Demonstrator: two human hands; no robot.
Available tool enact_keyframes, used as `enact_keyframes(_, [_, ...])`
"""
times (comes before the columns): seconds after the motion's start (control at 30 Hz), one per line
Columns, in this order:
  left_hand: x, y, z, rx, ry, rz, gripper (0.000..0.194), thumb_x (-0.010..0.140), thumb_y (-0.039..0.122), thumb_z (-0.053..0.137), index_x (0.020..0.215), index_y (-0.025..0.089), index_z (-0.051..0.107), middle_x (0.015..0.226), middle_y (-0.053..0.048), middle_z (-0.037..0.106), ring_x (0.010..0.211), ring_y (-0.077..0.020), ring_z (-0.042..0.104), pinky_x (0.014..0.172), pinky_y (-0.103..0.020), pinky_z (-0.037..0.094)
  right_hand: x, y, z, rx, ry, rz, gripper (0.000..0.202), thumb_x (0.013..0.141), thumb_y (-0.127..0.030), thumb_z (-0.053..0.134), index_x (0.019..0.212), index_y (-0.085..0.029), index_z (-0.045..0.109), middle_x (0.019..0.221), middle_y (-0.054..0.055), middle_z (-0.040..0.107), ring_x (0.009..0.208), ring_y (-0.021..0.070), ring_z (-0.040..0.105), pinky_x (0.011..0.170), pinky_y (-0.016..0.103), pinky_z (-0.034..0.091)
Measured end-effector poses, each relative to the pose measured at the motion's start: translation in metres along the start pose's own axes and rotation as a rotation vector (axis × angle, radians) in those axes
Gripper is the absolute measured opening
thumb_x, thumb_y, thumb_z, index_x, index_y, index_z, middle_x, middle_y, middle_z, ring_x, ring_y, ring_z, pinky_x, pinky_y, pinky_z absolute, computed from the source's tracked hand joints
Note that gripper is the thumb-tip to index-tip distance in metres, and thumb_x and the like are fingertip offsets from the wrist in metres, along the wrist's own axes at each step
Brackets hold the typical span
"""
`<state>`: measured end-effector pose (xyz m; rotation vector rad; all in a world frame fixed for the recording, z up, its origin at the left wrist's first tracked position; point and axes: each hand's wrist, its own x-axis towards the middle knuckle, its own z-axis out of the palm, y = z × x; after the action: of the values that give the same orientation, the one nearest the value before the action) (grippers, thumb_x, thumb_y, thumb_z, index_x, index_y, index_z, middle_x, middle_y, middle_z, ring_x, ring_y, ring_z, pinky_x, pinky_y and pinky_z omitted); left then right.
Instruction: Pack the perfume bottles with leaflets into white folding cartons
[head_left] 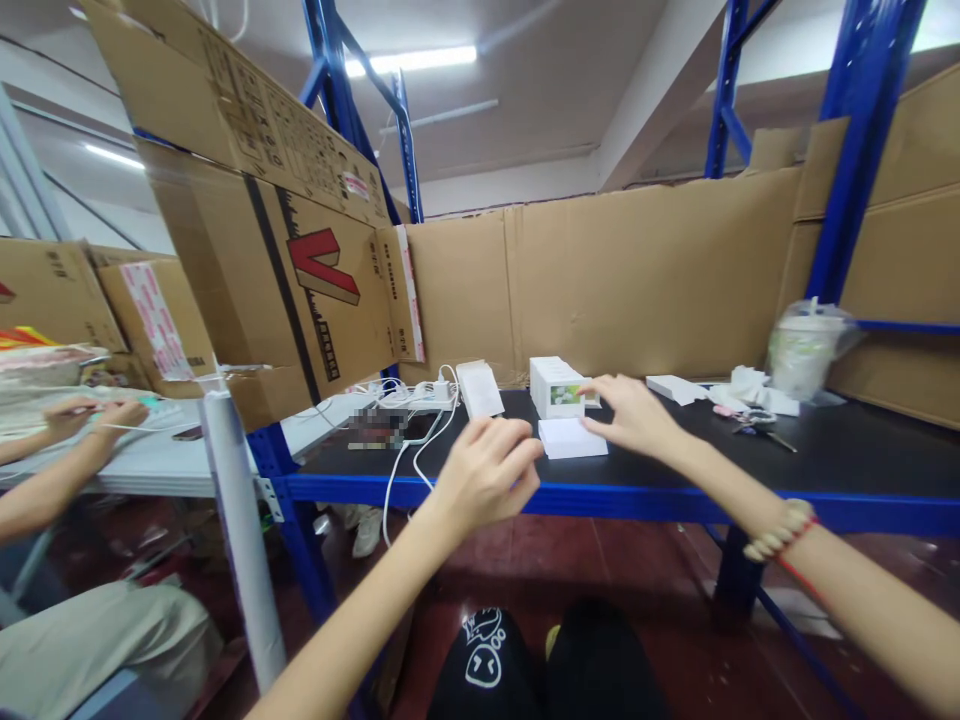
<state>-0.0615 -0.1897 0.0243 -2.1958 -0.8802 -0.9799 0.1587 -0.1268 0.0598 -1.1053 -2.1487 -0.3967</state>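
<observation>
My left hand (pixel 487 475) hovers at the table's front edge with its fingers curled in; whatever they may hold is hidden. My right hand (pixel 634 415) has thumb and forefinger spread, the palm turned toward the left. Its thumb tip is at the right side of a white flat stack (pixel 571 440), and I cannot tell whether it touches. The forefinger reaches beside a row of white boxes (pixel 546 385), whose front one bears a green picture. To the left of these boxes, a white open-looking packet (pixel 480 390) leans at a slant.
A power strip (pixel 420 398) with white cables and a phone-like device (pixel 424 428) are at left. At right are a lidded plastic cup (pixel 804 350), crumpled paper (pixel 748 386) and keys (pixel 757 425). Cardboard panels (pixel 637 280) wall the table. Another person's hands (pixel 112 415) work at far left.
</observation>
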Motion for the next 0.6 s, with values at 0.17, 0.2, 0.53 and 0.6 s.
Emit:
enact_keyframes(0.17, [0.027,-0.005,0.067,-0.334,-0.235,-0.352,0.026,0.075,0.03,0.056,0.099,0.02,0.054,0.1,-0.005,0.059,0.092,-0.0199,0.056,0.081,-0.034,0.041,0.004,0.016,0.061,0.095,-0.263,0.166,0.055,0.055,-0.037,0.071,0.106,-0.021,0.061,0.111,0.012,0.061,0.103,0.0311,0.057,0.085,0.046,0.045])
enact_keyframes(0.2, [0.031,-0.01,0.079,-0.374,-0.262,-0.432,0.031,0.072,0.033,0.059,0.101,0.02,0.054,0.102,-0.005,0.058,0.095,-0.0218,0.055,0.085,-0.037,0.039,0.003,0.019,0.069,0.123,-0.252,0.19,0.055,0.053,-0.039,0.072,0.105,-0.023,0.061,0.11,0.011,0.061,0.102,0.0322,0.057,0.082,0.047,0.046])
enact_keyframes(0.53, [0.022,-0.036,0.123,-0.944,-0.17,-0.953,0.044,0.068,0.032,0.066,0.109,0.021,0.056,0.115,-0.008,0.056,0.106,-0.0208,0.051,0.093,-0.032,0.038,-0.015,0.048,0.098,0.375,-0.09,0.291,0.048,0.05,-0.04,0.073,0.095,-0.024,0.065,0.102,0.009,0.063,0.091,0.0308,0.061,0.074,0.045,0.05])
enact_keyframes(0.6, [0.022,-0.035,0.12,-0.914,-0.199,-0.897,0.057,0.058,0.032,0.074,0.111,0.022,0.056,0.118,-0.007,0.054,0.111,-0.0237,0.047,0.098,-0.036,0.033,-0.016,0.046,0.1,0.467,-0.064,0.267,0.045,0.053,-0.038,0.072,0.094,-0.022,0.064,0.099,0.008,0.063,0.091,0.0272,0.061,0.077,0.042,0.05])
